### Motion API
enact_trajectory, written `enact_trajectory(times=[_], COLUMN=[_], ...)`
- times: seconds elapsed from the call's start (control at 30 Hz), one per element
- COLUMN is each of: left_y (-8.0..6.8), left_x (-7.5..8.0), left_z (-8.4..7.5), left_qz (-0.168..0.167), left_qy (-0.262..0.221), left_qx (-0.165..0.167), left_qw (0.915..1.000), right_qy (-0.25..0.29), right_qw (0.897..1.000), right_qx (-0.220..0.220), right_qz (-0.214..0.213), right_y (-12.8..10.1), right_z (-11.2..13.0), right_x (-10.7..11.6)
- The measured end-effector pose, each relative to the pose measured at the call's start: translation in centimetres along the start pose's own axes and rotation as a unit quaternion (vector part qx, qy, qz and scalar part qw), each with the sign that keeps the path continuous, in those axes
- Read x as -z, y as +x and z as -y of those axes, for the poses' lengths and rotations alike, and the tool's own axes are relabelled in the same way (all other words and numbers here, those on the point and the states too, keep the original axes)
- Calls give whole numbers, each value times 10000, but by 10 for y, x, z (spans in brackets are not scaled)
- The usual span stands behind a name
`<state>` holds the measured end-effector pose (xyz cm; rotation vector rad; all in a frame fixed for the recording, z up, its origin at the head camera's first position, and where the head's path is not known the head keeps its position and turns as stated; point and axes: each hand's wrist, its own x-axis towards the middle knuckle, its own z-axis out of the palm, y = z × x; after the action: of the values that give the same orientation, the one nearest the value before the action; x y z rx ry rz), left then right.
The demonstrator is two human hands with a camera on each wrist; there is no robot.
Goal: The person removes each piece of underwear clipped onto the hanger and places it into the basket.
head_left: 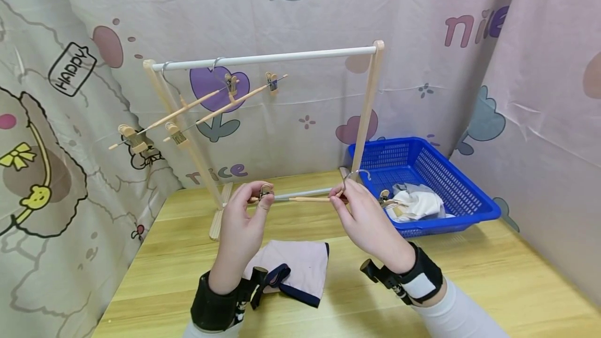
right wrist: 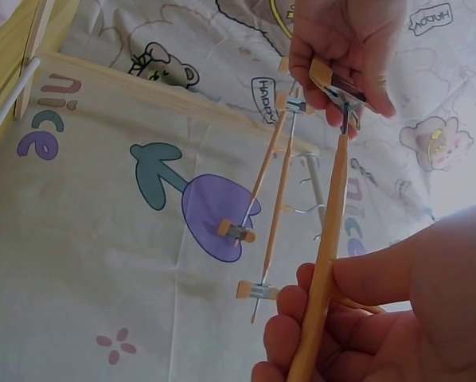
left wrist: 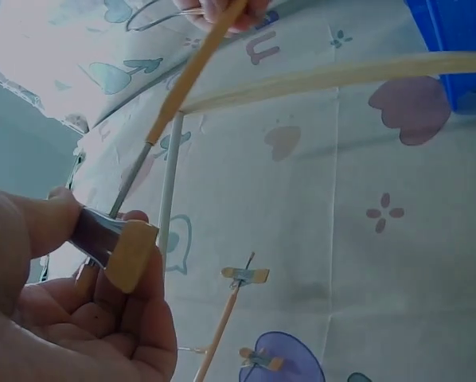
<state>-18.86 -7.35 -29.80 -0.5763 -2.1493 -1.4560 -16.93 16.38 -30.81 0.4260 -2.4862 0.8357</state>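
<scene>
A wooden clip hanger (head_left: 307,200) is held level between both hands above the table. My left hand (head_left: 244,218) pinches the clip (left wrist: 130,255) at its left end between thumb and fingers. Near the metal hook (head_left: 362,171), my right hand (head_left: 366,218) grips the hanger's wooden bar, with thumb and fingers around it in the right wrist view. Another clip (head_left: 385,195) shows beyond the right hand, in front of the basket. Below the hands, a pale pink cloth garment (head_left: 307,262) with dark navy trim lies on the table.
A wooden rack with a white rail (head_left: 281,58) stands behind the hands. Two clip hangers (head_left: 188,108) hang at its left side. At the right, a blue plastic basket (head_left: 474,200) contains white and grey cloth (head_left: 418,202). A printed curtain surrounds the wooden table (head_left: 159,270).
</scene>
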Motion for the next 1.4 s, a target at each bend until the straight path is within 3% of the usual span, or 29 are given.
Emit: enact_trajectory(times=[0.2, 0.33, 0.6, 0.9, 1.17, 1.4], left_y=[-1, -3, -2, -1, -1, 0], left_x=[3, 6, 6, 1, -1, -3], left_z=[1, 0, 1, 6, 8, 7], left_qz=[225, 551, 1226, 1115, 960, 820], left_qy=[490, 772, 84, -635, -784, -1025], left_qx=[-204, -153, 24, 145, 319, 436], left_qw=[9983, 9954, 9924, 9916, 9918, 9904], right_qy=[-24, -31, -192, -382, -456, -430], right_qw=[9998, 9999, 9995, 9983, 9964, 9921], right_qx=[44, 24, 146, 299, 416, 567], right_qz=[-183, -159, -213, -330, -574, -1034], right_y=[0, 0, 1, 2, 1, 1], right_z=[1, 2, 1, -2, -1, -3], right_x=[1, 2, 1, -3, -5, -8])
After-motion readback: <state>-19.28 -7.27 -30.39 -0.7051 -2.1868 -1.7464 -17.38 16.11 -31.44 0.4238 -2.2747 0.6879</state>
